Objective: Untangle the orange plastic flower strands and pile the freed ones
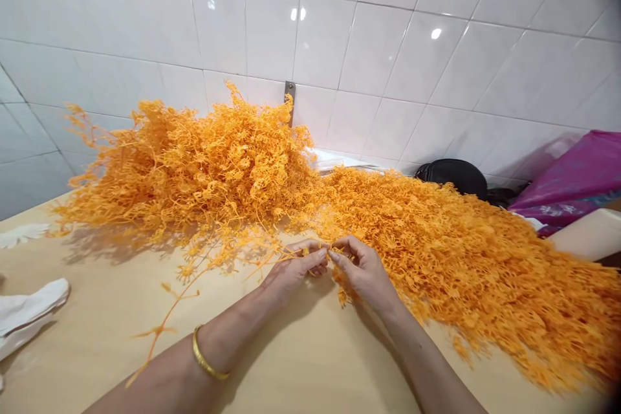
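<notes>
Orange foliage [272,174] fills the mid of our view in 2 big heaps, on the tan table [301,369] & near the white tiled wall [388,45]. Our R heap [466,246] is longer & lower, running 3 to 4 o'clock; our L heap [208,171] is taller, abt 9 to 10. Far out at 3 we see a purple bag [577,174]. Our hands meet at 6, just below ctr, forearms coming up from 7 & 5. A white glove [33,310] lies at 8, by the L edge; a black pouch [453,178] sits at 3, behind the R heap. One long sprig [158,331] trails from our L hand [298,263] out twd 7. L fingers are curled in, thumb pressed on top, gripping its inner end. R hand [363,268] has thumb & index pinched tip to tip on orange sprig too; can't tell if it's the same stem. Our gold bangle [208,356], on the L wrist, is at 7.
</notes>
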Available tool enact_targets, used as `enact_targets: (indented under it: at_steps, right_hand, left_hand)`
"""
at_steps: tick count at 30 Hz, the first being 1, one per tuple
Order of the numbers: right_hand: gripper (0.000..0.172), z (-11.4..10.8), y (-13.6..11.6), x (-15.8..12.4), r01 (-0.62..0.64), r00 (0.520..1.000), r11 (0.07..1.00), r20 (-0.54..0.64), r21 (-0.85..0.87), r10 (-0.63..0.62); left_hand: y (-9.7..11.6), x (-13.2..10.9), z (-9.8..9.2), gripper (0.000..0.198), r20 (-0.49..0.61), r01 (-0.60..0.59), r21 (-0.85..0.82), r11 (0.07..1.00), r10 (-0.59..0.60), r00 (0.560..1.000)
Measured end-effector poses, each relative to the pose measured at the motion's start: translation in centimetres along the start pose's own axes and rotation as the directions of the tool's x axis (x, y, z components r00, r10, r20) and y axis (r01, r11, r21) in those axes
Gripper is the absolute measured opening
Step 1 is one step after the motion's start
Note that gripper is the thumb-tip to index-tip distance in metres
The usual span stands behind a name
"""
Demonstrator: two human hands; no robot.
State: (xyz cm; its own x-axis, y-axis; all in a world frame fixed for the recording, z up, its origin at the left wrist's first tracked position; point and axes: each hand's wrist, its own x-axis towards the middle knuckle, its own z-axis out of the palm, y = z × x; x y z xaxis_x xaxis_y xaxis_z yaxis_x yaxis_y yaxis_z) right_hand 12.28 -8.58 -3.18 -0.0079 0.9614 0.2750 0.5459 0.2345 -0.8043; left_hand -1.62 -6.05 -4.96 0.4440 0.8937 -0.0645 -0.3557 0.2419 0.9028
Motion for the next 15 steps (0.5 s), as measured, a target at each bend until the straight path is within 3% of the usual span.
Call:
enact_targets:
  at_steps: [5,11,15]
  right_hand:
    - [0.013,0.4,-1.1,-0.6,0.120,0.993,0.979,0.013,-0.167,-0.120]
    - [0.016,-0.3,-0.5,-0.3,0.055,0.997,0.989,-0.052,-0.137,-0.062]
    - [0.021,-0.6,0.0,0.0,0.007,0.990,0.986,-0.138,-0.164,-0.030]
  left_hand:
    - [-0.5,0.6,-0.1,0.017,-0.002,0.017,-0.038,0.999,-0.018,1.000]
    - [0.6,1.1,-0.4,0.014,-0.130,0.043,-0.199,0.979,-0.069,0.989]
    - [1.0,1.2,-0.6,0.017,-0.112,0.050,-0.229,0.972,-0.077,0.991]
